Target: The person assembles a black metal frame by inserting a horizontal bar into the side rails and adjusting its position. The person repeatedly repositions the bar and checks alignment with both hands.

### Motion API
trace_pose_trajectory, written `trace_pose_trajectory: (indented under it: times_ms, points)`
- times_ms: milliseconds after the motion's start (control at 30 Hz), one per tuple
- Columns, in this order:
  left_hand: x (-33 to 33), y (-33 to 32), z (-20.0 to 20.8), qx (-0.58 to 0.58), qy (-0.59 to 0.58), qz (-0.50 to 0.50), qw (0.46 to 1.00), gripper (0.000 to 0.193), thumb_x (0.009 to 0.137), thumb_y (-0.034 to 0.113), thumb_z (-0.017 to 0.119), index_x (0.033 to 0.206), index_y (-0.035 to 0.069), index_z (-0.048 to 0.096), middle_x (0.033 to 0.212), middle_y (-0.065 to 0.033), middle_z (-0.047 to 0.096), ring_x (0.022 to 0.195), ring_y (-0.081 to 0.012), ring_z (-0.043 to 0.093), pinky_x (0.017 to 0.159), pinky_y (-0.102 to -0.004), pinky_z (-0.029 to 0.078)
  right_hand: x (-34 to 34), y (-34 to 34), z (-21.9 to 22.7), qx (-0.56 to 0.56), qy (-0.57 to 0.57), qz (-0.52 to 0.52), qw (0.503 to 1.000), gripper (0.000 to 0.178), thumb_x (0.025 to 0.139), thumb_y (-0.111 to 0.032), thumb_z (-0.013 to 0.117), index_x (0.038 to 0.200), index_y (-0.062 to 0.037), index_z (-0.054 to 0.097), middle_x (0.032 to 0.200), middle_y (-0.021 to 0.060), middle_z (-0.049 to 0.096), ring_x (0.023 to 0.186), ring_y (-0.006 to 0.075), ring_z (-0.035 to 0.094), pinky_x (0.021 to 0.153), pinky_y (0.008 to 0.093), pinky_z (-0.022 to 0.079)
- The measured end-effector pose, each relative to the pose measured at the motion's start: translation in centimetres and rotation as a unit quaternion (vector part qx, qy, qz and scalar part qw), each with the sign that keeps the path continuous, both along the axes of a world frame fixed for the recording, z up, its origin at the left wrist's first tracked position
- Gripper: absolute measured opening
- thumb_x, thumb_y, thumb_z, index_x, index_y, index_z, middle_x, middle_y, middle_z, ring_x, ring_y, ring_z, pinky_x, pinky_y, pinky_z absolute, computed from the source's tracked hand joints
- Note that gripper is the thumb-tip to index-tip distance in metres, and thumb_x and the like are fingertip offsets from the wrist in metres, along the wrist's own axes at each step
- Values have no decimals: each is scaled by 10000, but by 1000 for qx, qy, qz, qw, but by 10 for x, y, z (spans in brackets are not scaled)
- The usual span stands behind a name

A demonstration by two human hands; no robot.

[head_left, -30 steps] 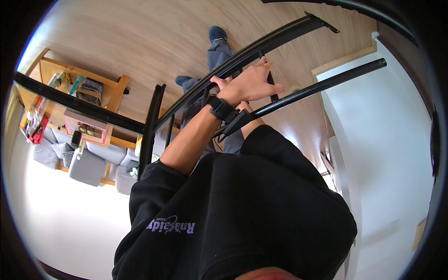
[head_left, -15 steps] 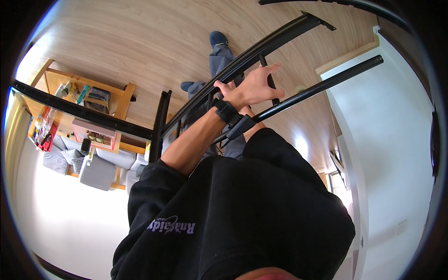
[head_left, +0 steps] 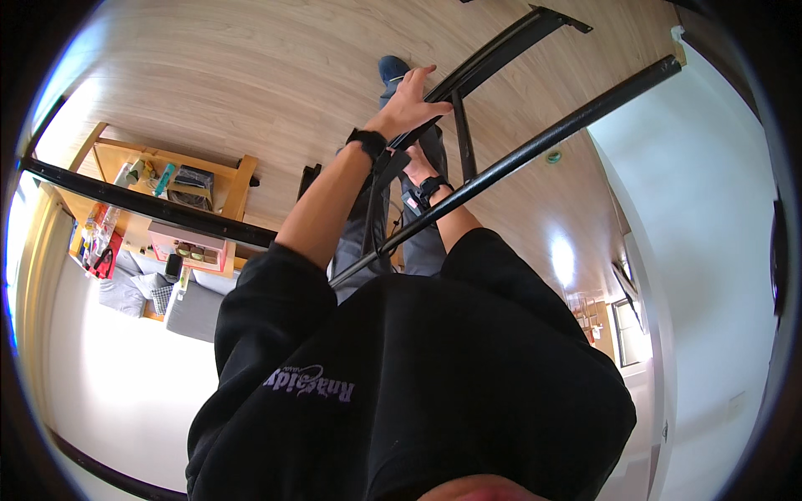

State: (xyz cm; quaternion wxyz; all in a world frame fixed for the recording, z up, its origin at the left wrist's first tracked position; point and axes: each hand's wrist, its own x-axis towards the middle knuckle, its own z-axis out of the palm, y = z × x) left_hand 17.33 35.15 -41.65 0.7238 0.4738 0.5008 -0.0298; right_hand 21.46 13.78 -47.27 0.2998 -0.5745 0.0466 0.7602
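Note:
A black metal frame [head_left: 501, 50] slants in front of me, its flat beam joined by a short crossbar [head_left: 463, 138] to a round tube [head_left: 568, 129]. My left hand [head_left: 409, 104] lies at the beam's left side, fingers stretched out and thumb spread toward the beam. It wears a black wristband [head_left: 368, 142]. On the other side, between beam and tube, is my right hand [head_left: 418, 165], close against the beam, which hides most of its fingers. A dark band with a small device [head_left: 422, 194] is on that wrist.
Another long black bar [head_left: 150, 200] crosses the left side. Beyond it stand a wooden table [head_left: 238, 188] with assorted items and a grey sofa [head_left: 200, 313]. A white wall [head_left: 702, 250] rises at the right. My shoe [head_left: 393, 68] is on the wood floor [head_left: 276, 75].
My left hand has moved left and away from the crossbar to the beam's outer side. My right hand now shows more beside the beam. The frame sits differently in view.

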Motion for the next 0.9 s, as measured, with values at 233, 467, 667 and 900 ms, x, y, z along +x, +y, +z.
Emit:
trace_pose_trajectory:
  times_ms: [233, 467, 667, 900]
  points:
    - [18, -20, -57, -109, -73, -35, 991, 1060, 722, 330, 922, 1564, 4, 366, 1415, -260, 588, 1383, -357, 529, 1189, -393, 376, 5, -1, 5, 117, -62, 171, 976, 543, 860, -226, 844, 1321, -49, 617, 1292, 86, 619, 1187, 247, 601, 1090, 388, 476]
    - [27, -39, -66, 39, 3, 19, 999, 777, 798, 213, 806, 1439, -55, 459, 1245, -272, 677, 1222, -356, 654, 1039, -399, 515, 113, 67, 79, -155, -1, -23, 988, 326, 1092, -357, 509, 1150, -58, 624, 940, 69, 698, 882, 208, 707, 858, 417, 610]
    - [37, -39, -76, 79, 47, 33, 995, 746, 805, 158, 793, 1455, -19, 473, 1298, -288, 648, 1252, -407, 632, 1053, -399, 504, 146, 161, 150, -174, 136, -99, 970, 480, 1095, -505, 494, 1157, -56, 653, 900, 59, 698, 822, 204, 681, 788, 392, 579]
    - [39, -36, -73, 68, 47, 17, 996, 594, 910, 85, 639, 1478, 8, 482, 1280, -259, 680, 1218, -373, 656, 1018, -393, 510, 121, 169, 122, -164, 309, -270, 897, 336, 1116, -397, 507, 959, -127, 632, 690, -15, 539, 635, 135, 525, 614, 308, 447]
